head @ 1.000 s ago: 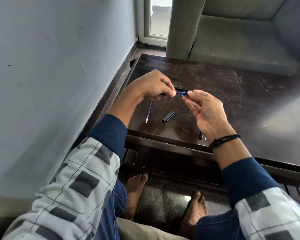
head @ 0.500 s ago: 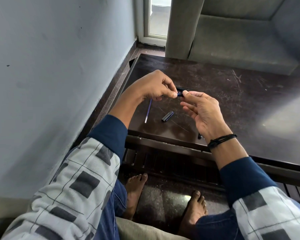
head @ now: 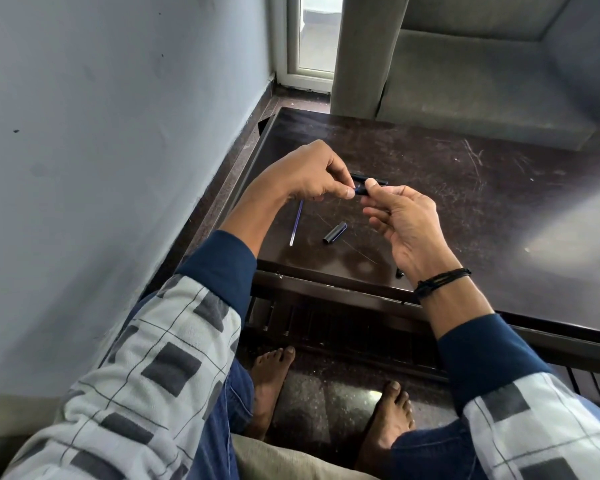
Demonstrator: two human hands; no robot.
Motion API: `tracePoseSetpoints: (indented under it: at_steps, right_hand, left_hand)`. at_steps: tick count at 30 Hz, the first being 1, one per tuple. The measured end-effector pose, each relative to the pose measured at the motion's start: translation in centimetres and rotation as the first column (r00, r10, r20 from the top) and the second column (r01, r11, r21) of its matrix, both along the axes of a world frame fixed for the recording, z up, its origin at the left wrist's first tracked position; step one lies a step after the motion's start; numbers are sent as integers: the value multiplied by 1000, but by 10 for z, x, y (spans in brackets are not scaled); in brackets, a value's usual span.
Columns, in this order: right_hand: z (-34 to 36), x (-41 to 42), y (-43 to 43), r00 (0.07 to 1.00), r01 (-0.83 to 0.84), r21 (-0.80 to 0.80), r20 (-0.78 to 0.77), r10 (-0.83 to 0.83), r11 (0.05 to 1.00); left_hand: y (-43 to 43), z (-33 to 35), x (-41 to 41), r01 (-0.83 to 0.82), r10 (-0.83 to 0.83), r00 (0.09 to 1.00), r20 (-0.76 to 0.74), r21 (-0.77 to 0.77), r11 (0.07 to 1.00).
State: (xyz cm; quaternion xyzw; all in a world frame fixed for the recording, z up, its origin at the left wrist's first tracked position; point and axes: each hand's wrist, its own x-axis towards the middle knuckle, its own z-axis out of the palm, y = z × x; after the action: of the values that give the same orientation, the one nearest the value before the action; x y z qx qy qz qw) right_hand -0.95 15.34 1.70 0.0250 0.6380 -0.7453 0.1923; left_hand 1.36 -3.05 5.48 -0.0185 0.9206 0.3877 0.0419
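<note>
Above a dark brown table (head: 447, 202) I hold a small dark pen part (head: 360, 189) between both hands. My left hand (head: 309, 174) pinches its left end with thumb and fingertips, fingers curled. My right hand (head: 405, 223) pinches its right end between thumb and forefinger, the other fingers loosely curled. Another dark pen barrel (head: 369, 179) lies on the table just behind my fingertips. A thin blue refill (head: 296, 222) and a dark pen cap (head: 334, 232) lie on the table below my hands.
A small dark piece (head: 399, 273) lies near the table's front edge, half hidden by my right wrist. A grey wall (head: 101, 168) runs along the left. A grey sofa (head: 482, 81) stands behind the table. My bare feet (head: 270, 386) rest on the floor under the table's front rail.
My hands have come closer together, so less of the blue part between them shows. The pieces on the table have not moved.
</note>
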Motion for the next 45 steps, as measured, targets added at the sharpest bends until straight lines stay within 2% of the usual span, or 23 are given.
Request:
tracePoseSetpoints:
  at_steps: [19,28,45]
  right_hand:
    - [6,5,-1,999,7,100,-40,-3,995]
    - [7,-2,3,999,-49,71,-14,50,996]
    - [-2,-6,0,981,38,215,-193,5,976]
  left_hand:
    - [3,0,-2,7,-7,999,-42,5,1000]
    - [1,-1,-2,-22,22,999,-48,5,1000]
    - [1,-5,-5,-13,13,999,-32,3,1000]
